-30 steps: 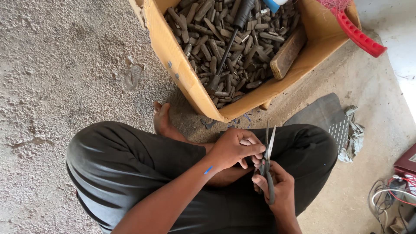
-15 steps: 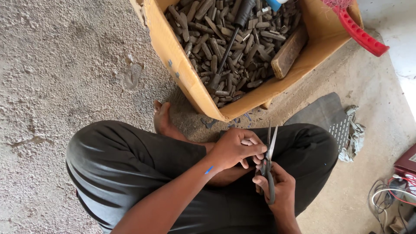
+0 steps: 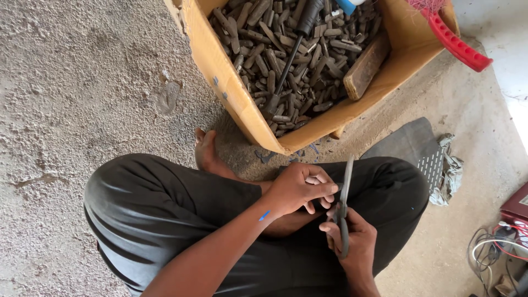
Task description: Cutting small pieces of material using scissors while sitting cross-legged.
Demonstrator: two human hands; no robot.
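While the right hand (image 3: 352, 245) clenches the dark handles of slim grey metal scissors (image 3: 345, 206), blades pointing to twelve o'clock, the left hand (image 3: 301, 188) pinches a small piece, too hidden to identify, against them. At twelve o'clock sits a tan cardboard box (image 3: 220, 66) of rough dark stubby pieces on gritty concrete floor (image 3: 82, 82).

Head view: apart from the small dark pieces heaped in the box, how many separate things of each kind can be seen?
Scissors: 1
Cardboard box: 1
Screwdriver: 1
Wooden block: 1
Red plastic handle: 1
Dark mat: 1
Rag: 1
Total: 7
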